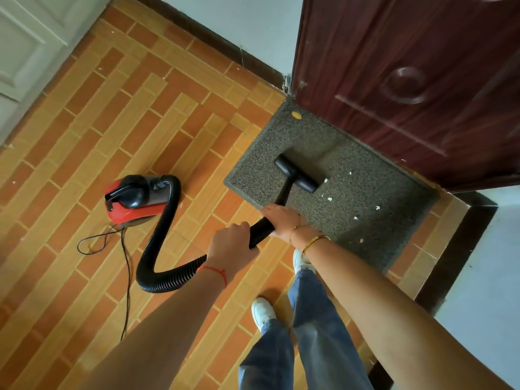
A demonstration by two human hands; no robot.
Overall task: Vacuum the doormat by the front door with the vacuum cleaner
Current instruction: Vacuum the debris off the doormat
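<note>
Red vacuum cleaner (132,199) sitting on tiled floor (84,130) at left, cord (123,263) trailing. Left hand (232,243) gripping ribbed hose (166,249); right hand (281,220) clasping wand (285,190). Nozzle (297,173) lying flat mid-doormat (351,198), mat abutting door (408,80). White crumbs (326,180) waiting right of nozzle. Advising slow overlapping strokes rightward. Door limiting far edge; open floor left and near.

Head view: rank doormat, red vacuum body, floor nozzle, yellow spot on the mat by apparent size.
Largest to smallest as seen in the head view:
1. doormat
2. red vacuum body
3. floor nozzle, clearly smaller than the body
4. yellow spot, tiny, at the mat's far corner by the door
</note>
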